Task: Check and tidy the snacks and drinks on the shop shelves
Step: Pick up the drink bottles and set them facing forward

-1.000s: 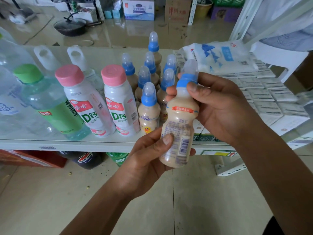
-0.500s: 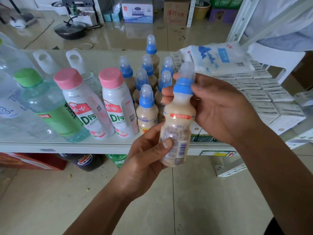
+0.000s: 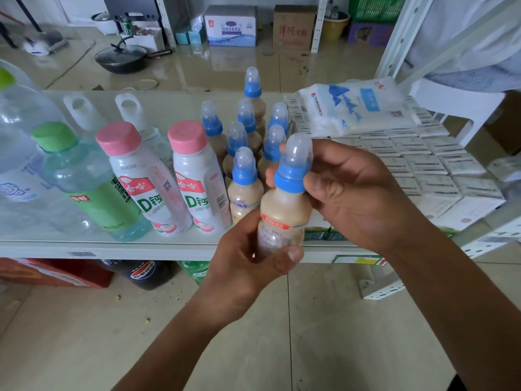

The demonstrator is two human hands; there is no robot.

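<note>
Shifted since 0.5 s ago: held bottle [image 3: 284,210] now tilted a bit more, top leaning right, with left thumb lower on the label near the base. Small beige yoghurt drink, blue collar, clear dome cap. Held in both hands in front of the shelf's [image 3: 118,246] front edge, base below the edge line, not touching the shelf.

Left hand [image 3: 248,261]: fingers closed around the bottle's lower body, thumb across the front near the base. Right hand [image 3: 363,198]: fingers closed on the blue collar and neck, thumb pressed on the right side of the collar, fingertips wrapped behind the cap.

On the shelf, behind the held bottle: cluster of 7 matching blue-capped bottles [image 3: 244,179], upright, nearest one at the front edge just left of the held bottle, farthest at the back edge. Left of the cluster: 2 white pink-capped bottles [image 3: 194,179] side by side at the front edge. Next left: green-capped bottle [image 3: 90,190] with green label, then large clear water jugs [image 3: 19,153] at the left end. Right half of shelf: rows of flat white cartons [image 3: 434,167], white and blue bag [image 3: 355,105] lying on top near the back edge.

Under the shelf: red box [image 3: 53,273], dark cola bottle [image 3: 146,273]. On the floor beyond: black lidded pan [image 3: 121,57].
</note>
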